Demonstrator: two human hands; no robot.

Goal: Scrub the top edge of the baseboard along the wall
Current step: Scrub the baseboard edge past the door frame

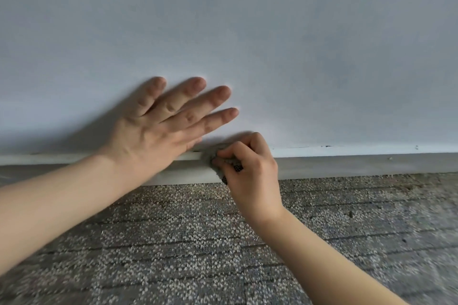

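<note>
Pinching a small grey scrubbing pad (215,149) onto the pale baseboard (347,164) edge, the right hand (250,173) is likely needing firm pressure; the left hand (153,129), at ten o'clock, is bracing flat, fingers (198,104) released.

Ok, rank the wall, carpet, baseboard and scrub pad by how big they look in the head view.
1. wall
2. carpet
3. baseboard
4. scrub pad, mostly hidden inside the right hand, so its full extent is unclear

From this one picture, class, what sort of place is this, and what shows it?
Probably an indoor room, seen at floor level: a plain pale painted wall, a pale baseboard along its foot, and grey speckled carpet below.
</note>
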